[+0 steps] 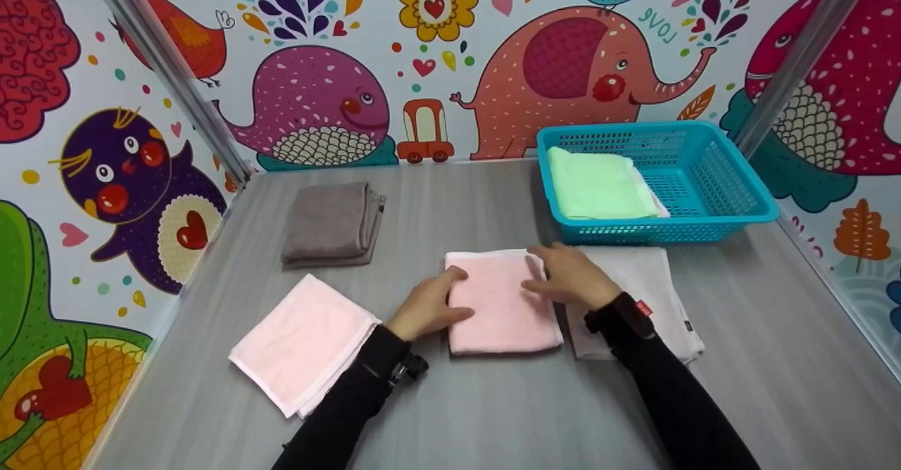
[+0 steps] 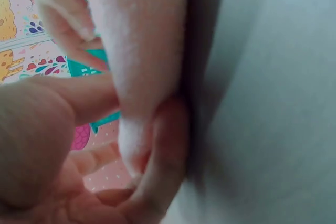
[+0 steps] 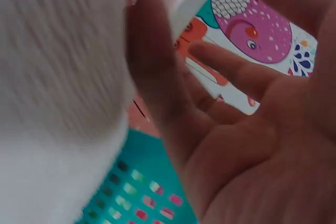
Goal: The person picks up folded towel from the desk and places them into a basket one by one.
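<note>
A folded pink towel (image 1: pixel 503 315) lies in the middle of the table, between both hands. At its left edge my left hand (image 1: pixel 428 307) pinches the cloth, thumb on one face and fingertips on the other, as the left wrist view shows of the towel (image 2: pixel 149 35). My right hand (image 1: pixel 578 274) is over the towel's upper right corner with its fingers spread. In the right wrist view the fingers of the right hand (image 3: pixel 252 135) stand apart and hold nothing. A pale grey folded towel (image 1: pixel 633 280) lies beneath and beside the right wrist.
Another folded pink towel (image 1: pixel 303 343) lies at the left, turned at an angle. Behind it sits a folded dark grey towel (image 1: pixel 327 220). At the back right a turquoise basket (image 1: pixel 739 210) holds a light green towel (image 1: pixel 602 185). Patterned walls (image 1: pixel 436 69) border the table.
</note>
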A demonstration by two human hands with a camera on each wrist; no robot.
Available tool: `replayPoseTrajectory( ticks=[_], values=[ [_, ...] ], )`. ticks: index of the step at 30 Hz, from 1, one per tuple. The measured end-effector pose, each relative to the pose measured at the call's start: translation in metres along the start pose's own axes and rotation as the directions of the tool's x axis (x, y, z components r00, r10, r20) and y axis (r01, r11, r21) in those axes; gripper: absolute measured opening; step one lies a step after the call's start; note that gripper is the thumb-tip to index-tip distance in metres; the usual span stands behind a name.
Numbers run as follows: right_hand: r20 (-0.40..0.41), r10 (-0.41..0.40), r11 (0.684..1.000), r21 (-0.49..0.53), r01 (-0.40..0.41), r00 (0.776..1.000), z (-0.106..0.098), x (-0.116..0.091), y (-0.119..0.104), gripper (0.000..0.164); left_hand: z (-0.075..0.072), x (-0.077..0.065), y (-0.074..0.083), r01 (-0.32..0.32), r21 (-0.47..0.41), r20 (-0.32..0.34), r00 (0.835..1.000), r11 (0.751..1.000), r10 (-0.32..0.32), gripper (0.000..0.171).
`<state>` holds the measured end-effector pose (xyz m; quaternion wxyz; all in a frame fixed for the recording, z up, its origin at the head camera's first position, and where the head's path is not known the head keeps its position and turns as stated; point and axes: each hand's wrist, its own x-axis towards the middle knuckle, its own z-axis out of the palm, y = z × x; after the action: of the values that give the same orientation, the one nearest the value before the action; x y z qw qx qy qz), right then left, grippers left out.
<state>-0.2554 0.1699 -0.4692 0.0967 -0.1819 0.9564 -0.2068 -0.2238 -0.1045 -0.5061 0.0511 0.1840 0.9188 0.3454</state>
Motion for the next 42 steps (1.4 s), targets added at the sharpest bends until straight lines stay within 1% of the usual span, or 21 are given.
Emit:
replayPoseTrajectory(
  ticks=[2,5,9,13,17,20,24,28,32,35,38,40,42],
  values=[
    [0.062,0.020,0.999,-0.030,-0.018,0.998,0.005,0.000,-0.001,0.077,0.001,0.001,-0.001,-0.009,-0.009,0.000,1.000,1.000,0.009,0.055],
    [0.133,0.046,0.998,-0.044,-0.041,0.990,0.010,0.000,-0.005,0.091,0.002,0.001,-0.001,-0.016,-0.012,0.002,1.000,1.000,0.016,0.054],
    [0.181,0.014,0.999,-0.050,-0.005,0.983,0.017,0.002,-0.013,0.100,0.002,0.001,0.000,-0.030,-0.009,0.003,1.000,1.000,0.030,0.051],
    [0.194,-0.056,0.998,-0.013,0.059,0.979,0.024,0.004,-0.017,0.097,0.002,0.000,0.000,-0.055,-0.001,0.004,0.998,0.998,0.055,0.047],
    [0.203,-0.118,0.993,0.040,0.112,0.972,0.031,0.007,-0.018,0.093,0.001,0.001,0.000,-0.065,-0.009,0.014,0.998,0.998,0.065,0.045],
    [0.185,-0.159,0.986,0.077,0.147,0.970,0.034,0.009,-0.017,0.090,0.001,0.001,0.000,-0.072,-0.018,0.025,0.997,0.997,0.072,0.043],
    [0.161,-0.210,0.971,0.153,0.186,0.964,0.038,0.011,-0.015,0.082,0.002,0.002,0.000,-0.096,-0.025,0.031,0.995,0.995,0.096,0.038],
    [0.156,-0.279,0.948,0.201,0.246,0.948,0.039,0.011,-0.013,0.073,0.002,0.002,-0.001,-0.107,-0.031,0.027,0.994,0.994,0.108,0.033],
    [0.145,-0.319,0.936,0.201,0.288,0.937,0.034,0.011,-0.012,0.066,0.002,0.002,-0.001,-0.119,-0.048,0.004,0.993,0.992,0.119,0.029],
    [0.126,-0.326,0.930,0.223,0.293,0.937,0.025,0.011,-0.012,0.061,-0.002,0.005,0.001,-0.132,-0.074,-0.031,0.991,0.988,0.130,0.025],
    [0.062,-0.326,0.922,0.243,0.303,0.943,0.011,0.010,-0.013,0.059,-0.008,0.010,0.006,-0.154,-0.098,-0.078,0.986,0.983,0.147,0.024],
    [-0.015,-0.330,0.915,0.240,0.324,0.944,0.000,0.009,-0.013,0.057,-0.013,0.014,0.011,-0.179,-0.113,-0.124,0.979,0.977,0.165,0.024],
    [-0.097,-0.332,0.908,0.236,0.346,0.938,-0.011,0.007,-0.012,0.056,-0.020,0.020,0.017,-0.212,-0.139,-0.169,0.967,0.967,0.188,0.023]
  ],
)
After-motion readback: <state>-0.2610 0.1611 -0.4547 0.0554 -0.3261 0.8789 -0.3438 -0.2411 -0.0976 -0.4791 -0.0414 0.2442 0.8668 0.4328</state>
